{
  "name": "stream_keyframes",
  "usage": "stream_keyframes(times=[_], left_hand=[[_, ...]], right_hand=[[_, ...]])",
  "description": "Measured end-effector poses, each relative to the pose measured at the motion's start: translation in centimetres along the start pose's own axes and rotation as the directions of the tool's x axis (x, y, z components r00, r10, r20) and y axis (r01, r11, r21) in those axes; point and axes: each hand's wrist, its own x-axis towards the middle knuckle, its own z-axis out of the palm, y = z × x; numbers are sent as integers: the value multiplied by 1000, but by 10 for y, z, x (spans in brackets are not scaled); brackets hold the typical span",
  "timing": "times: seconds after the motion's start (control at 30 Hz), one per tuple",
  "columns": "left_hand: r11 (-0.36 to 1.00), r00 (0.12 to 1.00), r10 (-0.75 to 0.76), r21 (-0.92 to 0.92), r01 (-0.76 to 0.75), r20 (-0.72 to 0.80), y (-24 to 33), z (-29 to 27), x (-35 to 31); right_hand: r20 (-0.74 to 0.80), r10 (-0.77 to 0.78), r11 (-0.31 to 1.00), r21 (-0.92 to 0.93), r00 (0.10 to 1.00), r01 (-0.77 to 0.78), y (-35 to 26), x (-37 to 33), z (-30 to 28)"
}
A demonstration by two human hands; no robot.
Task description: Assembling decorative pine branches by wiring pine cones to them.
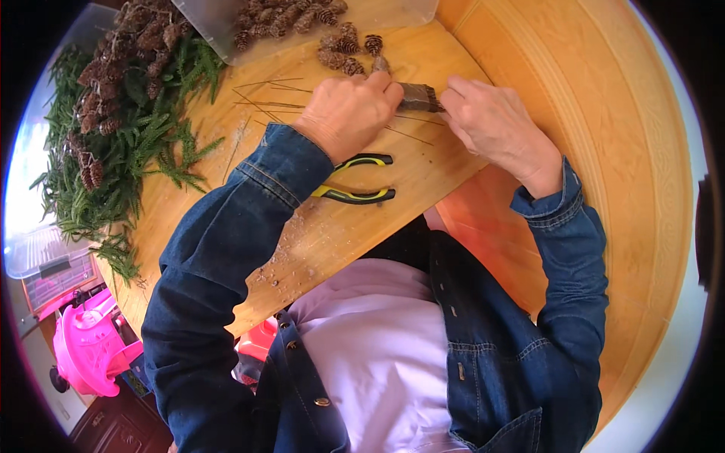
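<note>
My left hand (pixel 351 112) is closed on one end of a short, dark brown band-like piece (pixel 418 97) with a ridged edge; its kind is hard to make out. At its other end, my right hand (pixel 492 124) pinches with thumb and fingers, and what lies between those fingertips is hidden. Several thin wires (pixel 272 103) spread over the table on the left side of my left hand. Pliers (pixel 355 195) with black and yellow-green handles lie below my left wrist, their jaws hidden by the sleeve. Just beyond my left hand sit loose pine cones (pixel 349 45).
Green fir-like branches (pixel 113 151) with brown cones (pixel 128 57) heap on the table's left. A clear plastic bin (pixel 219 41) with more cones stands at the back. Wooden panelling (pixel 596 113) rises on the right. A pink plastic seat (pixel 87 343) stands at lower left.
</note>
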Motion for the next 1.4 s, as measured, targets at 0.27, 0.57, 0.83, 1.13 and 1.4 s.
stream_keyframes(times=[0.27,0.57,0.83,1.13,1.4], left_hand=[[1000,999,-17,-8,17,34,0,1,-2],[1000,999,-19,-18,19,28,1,1,-1],[1000,1000,-6,-18,6,14,-1,2,-1],[1000,1000,9,-1,-9,5,-2,4,-2],[1000,1000,-12,-20,12,20,-1,4,-3]], right_hand=[[-9,69,997,-40,998,-69,0,3,-4],[-24,-102,985,-142,994,98,4,8,12],[-14,-149,984,-100,989,147,7,11,7],[26,-62,996,-57,998,63,11,-5,-4],[34,46,998,-41,998,-44,9,-11,-6]])
